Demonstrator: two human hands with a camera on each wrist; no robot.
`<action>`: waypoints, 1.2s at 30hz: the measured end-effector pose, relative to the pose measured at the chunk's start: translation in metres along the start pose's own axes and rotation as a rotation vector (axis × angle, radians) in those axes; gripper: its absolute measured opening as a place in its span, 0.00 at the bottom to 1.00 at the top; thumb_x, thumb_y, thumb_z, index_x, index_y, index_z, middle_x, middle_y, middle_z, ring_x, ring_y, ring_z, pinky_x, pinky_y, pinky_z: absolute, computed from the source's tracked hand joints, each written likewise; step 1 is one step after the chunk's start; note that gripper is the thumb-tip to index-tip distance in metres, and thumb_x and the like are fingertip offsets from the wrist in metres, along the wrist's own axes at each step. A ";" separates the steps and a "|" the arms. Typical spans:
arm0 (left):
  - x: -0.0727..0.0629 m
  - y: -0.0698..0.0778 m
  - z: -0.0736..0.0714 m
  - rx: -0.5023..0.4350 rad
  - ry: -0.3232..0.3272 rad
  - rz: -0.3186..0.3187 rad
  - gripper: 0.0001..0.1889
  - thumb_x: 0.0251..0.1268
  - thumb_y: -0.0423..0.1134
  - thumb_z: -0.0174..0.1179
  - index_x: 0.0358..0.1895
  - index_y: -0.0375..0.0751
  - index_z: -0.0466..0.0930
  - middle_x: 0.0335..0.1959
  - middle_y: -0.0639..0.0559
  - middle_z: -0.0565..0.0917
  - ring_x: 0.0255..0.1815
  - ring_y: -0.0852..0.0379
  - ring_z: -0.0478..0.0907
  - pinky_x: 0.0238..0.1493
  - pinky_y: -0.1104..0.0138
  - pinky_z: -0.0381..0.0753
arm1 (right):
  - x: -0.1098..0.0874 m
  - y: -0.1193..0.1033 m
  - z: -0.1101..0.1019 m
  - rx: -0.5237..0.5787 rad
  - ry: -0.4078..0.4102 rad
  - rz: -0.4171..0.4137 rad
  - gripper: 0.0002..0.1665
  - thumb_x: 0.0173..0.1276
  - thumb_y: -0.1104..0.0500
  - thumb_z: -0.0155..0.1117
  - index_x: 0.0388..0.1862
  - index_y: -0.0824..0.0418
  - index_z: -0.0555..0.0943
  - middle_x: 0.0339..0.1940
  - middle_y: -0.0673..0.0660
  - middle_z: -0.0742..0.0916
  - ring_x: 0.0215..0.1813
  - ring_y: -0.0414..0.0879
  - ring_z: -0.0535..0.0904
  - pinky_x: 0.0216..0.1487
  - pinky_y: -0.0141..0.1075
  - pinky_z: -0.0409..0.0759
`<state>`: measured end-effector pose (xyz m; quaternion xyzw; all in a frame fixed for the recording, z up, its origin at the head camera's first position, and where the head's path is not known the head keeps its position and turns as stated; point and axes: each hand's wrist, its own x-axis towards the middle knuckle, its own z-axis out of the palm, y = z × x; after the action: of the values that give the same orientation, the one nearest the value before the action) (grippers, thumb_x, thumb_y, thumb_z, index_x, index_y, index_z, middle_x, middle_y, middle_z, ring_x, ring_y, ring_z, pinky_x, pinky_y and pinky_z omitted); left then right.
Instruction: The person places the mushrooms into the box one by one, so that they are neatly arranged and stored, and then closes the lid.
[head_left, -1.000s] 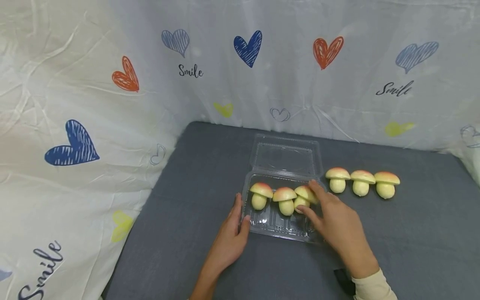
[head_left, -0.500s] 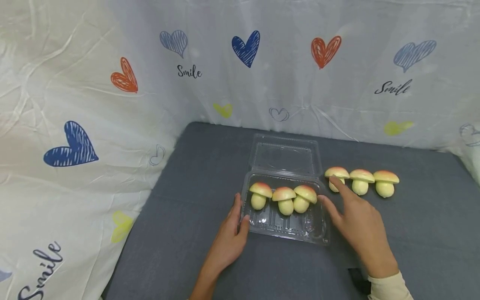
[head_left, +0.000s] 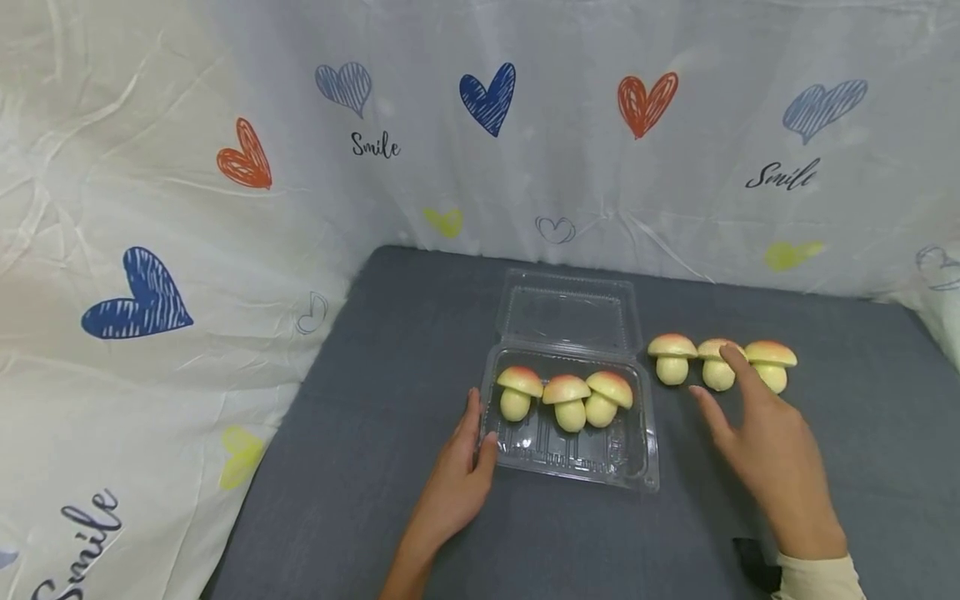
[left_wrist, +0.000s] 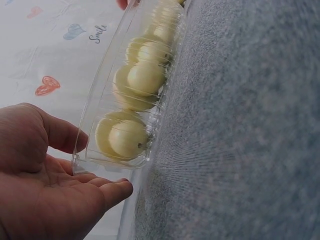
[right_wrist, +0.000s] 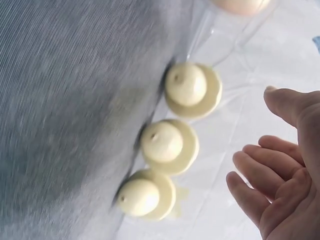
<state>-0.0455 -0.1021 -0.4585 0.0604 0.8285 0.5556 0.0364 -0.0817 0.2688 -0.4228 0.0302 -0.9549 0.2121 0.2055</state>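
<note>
A clear hinged plastic container (head_left: 637,481) lies with its lid (head_left: 567,317) folded back. Inside it, in a row, are three toy mushrooms (head_left: 566,389) with red-tinted yellow caps and pale stems. My left hand (head_left: 453,492) rests at the container's left side, fingers extended along the edge and thumb at the front corner; the left wrist view has the rim overlapping my thumb (left_wrist: 65,135). Three more mushrooms (head_left: 672,369) stand to the container's right. My right hand (head_left: 776,450) reaches over these, thumb and index finger spread, with the index finger overlapping the middle one. It holds nothing.
Dark grey cloth (head_left: 375,400) covers the table. A white curtain (head_left: 570,158) printed with hearts and "Smile" hangs behind and to the left. Near my right wrist is a black strap-like piece (head_left: 756,565).
My right hand has let go of the rightmost mushroom in the container and moved right, over the mushrooms outside. The left hand has stayed at the container's edge.
</note>
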 end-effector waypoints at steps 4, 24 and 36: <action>-0.001 0.002 -0.001 -0.001 -0.009 -0.021 0.38 0.85 0.38 0.51 0.87 0.39 0.42 0.86 0.43 0.56 0.85 0.51 0.51 0.83 0.50 0.52 | -0.002 0.012 -0.004 -0.022 -0.020 0.026 0.48 0.73 0.53 0.74 0.86 0.56 0.62 0.29 0.74 0.82 0.11 0.48 0.65 0.13 0.46 0.60; 0.000 0.000 0.000 0.002 -0.012 -0.003 0.37 0.86 0.36 0.51 0.87 0.37 0.42 0.86 0.42 0.56 0.86 0.49 0.51 0.83 0.48 0.52 | 0.007 0.062 -0.018 -0.091 -0.097 0.111 0.53 0.75 0.55 0.72 0.87 0.66 0.53 0.82 0.75 0.64 0.47 0.87 0.75 0.36 0.72 0.71; 0.001 0.000 0.000 0.018 -0.005 -0.014 0.37 0.86 0.38 0.51 0.87 0.39 0.43 0.86 0.44 0.55 0.86 0.52 0.50 0.84 0.50 0.51 | 0.012 0.077 -0.018 -0.112 -0.134 0.106 0.55 0.72 0.64 0.73 0.87 0.67 0.50 0.85 0.72 0.57 0.53 0.88 0.72 0.43 0.74 0.71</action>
<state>-0.0465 -0.1022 -0.4583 0.0564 0.8336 0.5479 0.0416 -0.0970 0.3466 -0.4334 -0.0175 -0.9771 0.1665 0.1311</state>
